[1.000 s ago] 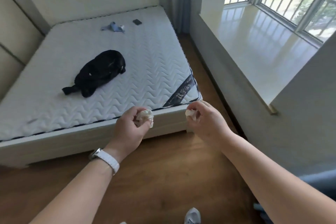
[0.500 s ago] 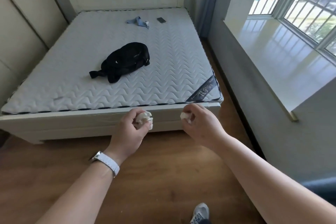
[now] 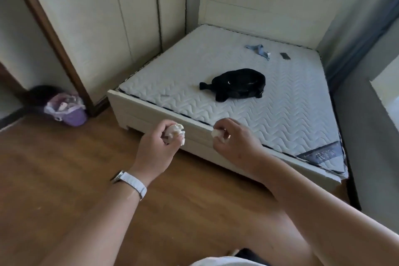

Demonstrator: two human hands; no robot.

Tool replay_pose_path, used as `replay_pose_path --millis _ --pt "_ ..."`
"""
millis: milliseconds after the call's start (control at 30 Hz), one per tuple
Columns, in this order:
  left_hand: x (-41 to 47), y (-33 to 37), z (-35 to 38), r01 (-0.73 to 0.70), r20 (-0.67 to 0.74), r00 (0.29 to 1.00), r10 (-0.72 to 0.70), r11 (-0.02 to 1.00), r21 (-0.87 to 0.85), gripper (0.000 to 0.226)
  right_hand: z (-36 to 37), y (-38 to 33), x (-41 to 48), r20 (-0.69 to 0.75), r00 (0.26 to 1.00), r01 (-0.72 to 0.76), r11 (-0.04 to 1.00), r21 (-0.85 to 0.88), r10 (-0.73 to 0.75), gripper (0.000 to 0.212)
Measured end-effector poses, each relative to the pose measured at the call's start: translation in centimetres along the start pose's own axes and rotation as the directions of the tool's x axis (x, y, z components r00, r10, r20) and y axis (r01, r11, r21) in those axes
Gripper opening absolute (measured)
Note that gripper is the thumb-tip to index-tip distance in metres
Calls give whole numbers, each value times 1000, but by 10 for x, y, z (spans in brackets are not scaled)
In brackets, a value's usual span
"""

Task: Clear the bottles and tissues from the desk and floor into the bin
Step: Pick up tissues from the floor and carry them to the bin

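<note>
- A crumpled tissue (image 3: 176,131) is being gripped in the left hand (image 3: 155,149). The fingers are being curled round it, and the white wad is showing above the knuckles on the thumb side.
- A smaller tissue (image 3: 216,133), also white and crumpled, is being pinched between the thumb and fingertips of the right hand (image 3: 235,144).
- Both hands are being held out in front of the body, side by side but apart. They are being seen above the wooden floor (image 3: 64,179) and against the foot of the bed frame (image 3: 149,112).
- A watch (image 3: 131,182) with a white strap is being worn on the left wrist.
- The bin (image 3: 75,117), purple, is being seen well to the left of the hands. It is standing on the floor near the foot of the wardrobe (image 3: 108,28) and not far from the near corner of the bed frame.
- A thin liner bag is being draped over the bin's rim. Pale items are showing inside, too blurred to be told apart.
- A bare, quilted white mattress (image 3: 280,119) is being carried by the bed frame.
- A black bundle (image 3: 237,84) of fabric is lying near the middle of the mattress.
- A blue cloth (image 3: 259,49) and a small dark object (image 3: 285,55) are lying just beside each other, nearer the headboard (image 3: 259,6).
- The wardrobe's pale doors are being seen along the left side of the bed.
- A pale ledge (image 3: 386,95) is showing at the right edge of the view.
</note>
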State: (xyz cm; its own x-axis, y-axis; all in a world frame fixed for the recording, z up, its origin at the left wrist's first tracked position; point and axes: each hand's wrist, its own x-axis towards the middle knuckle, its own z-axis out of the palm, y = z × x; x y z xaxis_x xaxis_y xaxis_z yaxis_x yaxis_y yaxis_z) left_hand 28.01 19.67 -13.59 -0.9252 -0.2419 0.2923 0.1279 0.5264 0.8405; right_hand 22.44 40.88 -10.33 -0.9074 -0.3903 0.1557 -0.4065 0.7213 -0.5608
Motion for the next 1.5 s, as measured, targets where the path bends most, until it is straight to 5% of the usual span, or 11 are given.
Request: replay_pose_path --millis 200,600,967,1167,1500 --pt "-27 -48 -50 194 -237 953 -190 981 -6 20 53 -43 50 151 978 141 989 41 -146 11" --pt "41 -92 -69 494 -442 792 -422 868 57 20 121 -43 194 300 879 286 914 287 -370 9" --pt "178 -86 -47 436 -500 816 -290 877 202 21 120 -29 351 281 823 370 841 395 -494 13" --pt "209 -117 -91 542 -540 757 -370 816 202 21 152 -61 398 304 791 403 826 394 -531 14" --pt "287 -221 -213 452 -498 801 -333 881 139 23 236 -171 487 302 813 424 862 279 -498 21"
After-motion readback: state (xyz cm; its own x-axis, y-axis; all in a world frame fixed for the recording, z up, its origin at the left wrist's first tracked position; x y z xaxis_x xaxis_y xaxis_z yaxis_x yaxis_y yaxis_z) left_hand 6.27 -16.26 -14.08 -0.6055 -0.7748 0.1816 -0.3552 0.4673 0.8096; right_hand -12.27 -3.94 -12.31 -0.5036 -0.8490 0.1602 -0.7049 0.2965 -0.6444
